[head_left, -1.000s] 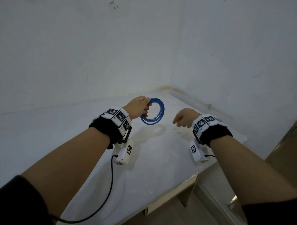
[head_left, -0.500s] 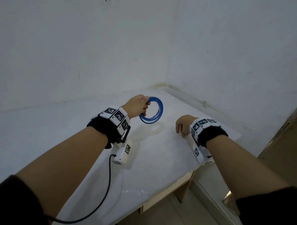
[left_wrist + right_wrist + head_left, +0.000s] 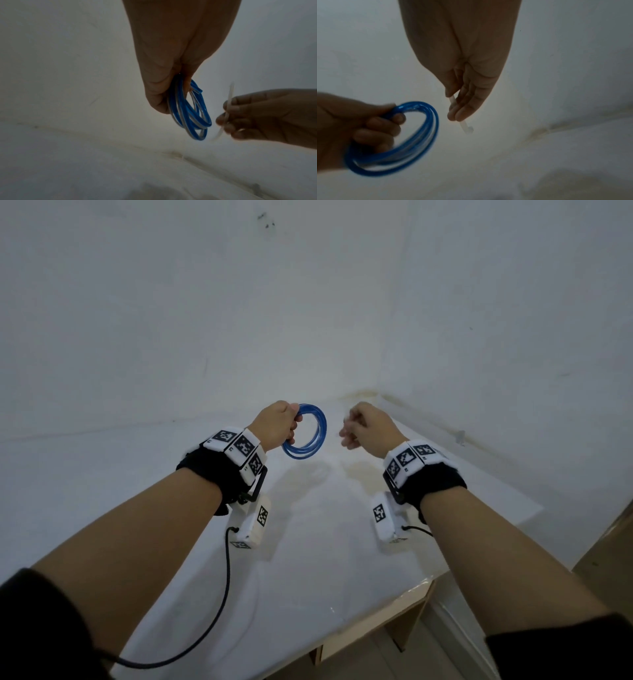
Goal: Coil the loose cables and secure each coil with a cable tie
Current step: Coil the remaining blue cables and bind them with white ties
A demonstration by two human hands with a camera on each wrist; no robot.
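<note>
A blue cable wound into a coil of several loops hangs in the air above the white table. My left hand grips the coil at its upper left side; the same coil shows in both wrist views. My right hand is raised to the right of the coil, a short gap away. It pinches a thin white cable tie between thumb and fingers, the tie's head pointing down. The tie also shows in the left wrist view, close beside the coil's loops.
The table sits in a corner between two white walls. Its front edge runs at the lower right, with floor beyond it. A black cord trails from my left wrist unit.
My right hand went down to the table half a second ago and has now come up with the white tie, close to the coil. The left hand kept the coil held up.
</note>
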